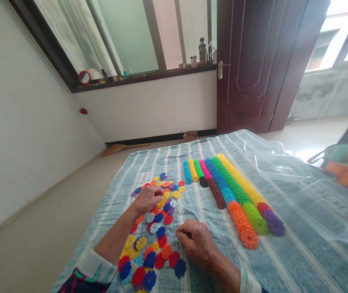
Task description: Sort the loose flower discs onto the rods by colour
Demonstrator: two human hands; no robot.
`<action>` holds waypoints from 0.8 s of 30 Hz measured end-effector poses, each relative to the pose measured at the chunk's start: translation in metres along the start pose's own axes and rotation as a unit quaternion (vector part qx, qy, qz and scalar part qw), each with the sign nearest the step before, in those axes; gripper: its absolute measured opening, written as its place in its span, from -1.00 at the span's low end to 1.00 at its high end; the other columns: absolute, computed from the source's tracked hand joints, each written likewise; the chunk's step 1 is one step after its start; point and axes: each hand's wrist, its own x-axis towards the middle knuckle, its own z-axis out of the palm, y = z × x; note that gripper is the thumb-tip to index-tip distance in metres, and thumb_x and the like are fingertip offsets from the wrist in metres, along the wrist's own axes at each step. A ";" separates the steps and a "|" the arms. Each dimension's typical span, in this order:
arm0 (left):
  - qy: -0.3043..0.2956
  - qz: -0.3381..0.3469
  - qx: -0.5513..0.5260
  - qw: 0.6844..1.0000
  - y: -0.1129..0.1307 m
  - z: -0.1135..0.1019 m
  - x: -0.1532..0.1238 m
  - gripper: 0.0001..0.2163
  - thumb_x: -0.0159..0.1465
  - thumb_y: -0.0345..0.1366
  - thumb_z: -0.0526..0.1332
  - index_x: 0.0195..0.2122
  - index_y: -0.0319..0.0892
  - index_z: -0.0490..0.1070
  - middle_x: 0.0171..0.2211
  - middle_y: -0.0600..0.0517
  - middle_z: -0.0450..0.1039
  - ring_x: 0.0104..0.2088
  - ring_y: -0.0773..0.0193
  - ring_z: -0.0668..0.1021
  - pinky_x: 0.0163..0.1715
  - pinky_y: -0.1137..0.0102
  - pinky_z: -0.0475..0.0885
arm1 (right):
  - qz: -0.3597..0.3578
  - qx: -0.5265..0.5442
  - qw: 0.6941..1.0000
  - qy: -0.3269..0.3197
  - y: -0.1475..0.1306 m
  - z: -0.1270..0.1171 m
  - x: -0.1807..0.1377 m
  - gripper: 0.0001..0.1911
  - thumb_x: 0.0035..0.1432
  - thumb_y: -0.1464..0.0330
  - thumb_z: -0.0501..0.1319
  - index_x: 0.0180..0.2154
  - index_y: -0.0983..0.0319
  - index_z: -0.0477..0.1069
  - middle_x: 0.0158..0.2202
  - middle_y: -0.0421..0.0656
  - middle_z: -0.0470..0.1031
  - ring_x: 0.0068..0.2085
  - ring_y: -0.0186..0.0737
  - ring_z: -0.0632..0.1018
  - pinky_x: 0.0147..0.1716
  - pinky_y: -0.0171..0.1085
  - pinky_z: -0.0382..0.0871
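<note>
Notched plastic discs (165, 251) in red, blue, yellow, orange, purple and pale blue lie scattered over the left half of the striped cloth. My left hand (148, 198) is over the far part of this pile, its fingers bent together beside yellow discs. Resting just right of the pile, my right hand (197, 242) has its fingers curled closed. What either hand holds, if anything, is hidden. To the right, discs stand packed in long rows by colour: an orange row (243, 226), a green row (233, 183) and a yellow row (237, 177), with shorter ones farther left.
Clear plastic boxes (282, 166) and a large transparent lid or box (332, 211) lie on the right of the striped cloth (206, 280). A paper labelled "love" (144, 177) sits behind the pile. Beyond are a broom (115, 149), a brown door (253, 61) and a window sill (149, 76).
</note>
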 end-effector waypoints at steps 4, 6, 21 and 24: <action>0.027 0.050 -0.028 0.998 0.022 0.017 0.020 -0.86 0.07 -0.33 0.15 -0.49 -0.20 0.49 -0.51 0.10 0.46 -0.45 0.34 0.46 -0.38 0.48 0.33 | -0.003 0.009 1.000 0.003 0.001 0.000 0.000 -0.76 0.06 0.56 0.16 -0.60 0.26 0.40 -0.57 -0.29 0.26 -0.49 -0.39 0.31 -0.46 -0.36 0.08; 0.041 0.068 -0.031 0.996 0.035 0.030 0.034 -0.85 0.09 -0.36 0.14 -0.45 -0.21 0.52 -0.51 0.09 0.47 -0.45 0.34 0.46 -0.40 0.48 0.33 | -0.003 0.009 1.000 0.004 0.001 0.001 -0.001 -0.77 0.05 0.56 0.16 -0.60 0.26 0.40 -0.57 -0.29 0.25 -0.50 -0.39 0.30 -0.47 -0.36 0.07; 0.039 0.086 0.158 0.983 0.081 0.070 0.100 -0.76 0.19 -0.45 0.14 -0.28 -0.17 0.61 -0.26 -0.04 0.59 -0.21 0.23 0.57 -0.18 0.42 0.41 | -0.008 -0.002 1.000 0.008 0.005 0.003 -0.001 -0.78 0.08 0.55 0.18 -0.54 0.24 0.49 -0.55 -0.27 0.33 -0.46 -0.36 0.39 -0.46 -0.35 0.10; 0.038 0.095 0.171 0.980 0.081 0.072 0.101 -0.77 0.22 -0.43 0.14 -0.27 -0.17 0.61 -0.25 -0.04 0.57 -0.20 0.23 0.57 -0.19 0.43 0.41 | -0.011 -0.006 1.000 0.003 0.006 0.003 0.000 -0.78 0.07 0.56 0.18 -0.53 0.24 0.50 -0.56 -0.26 0.33 -0.47 -0.37 0.39 -0.46 -0.36 0.10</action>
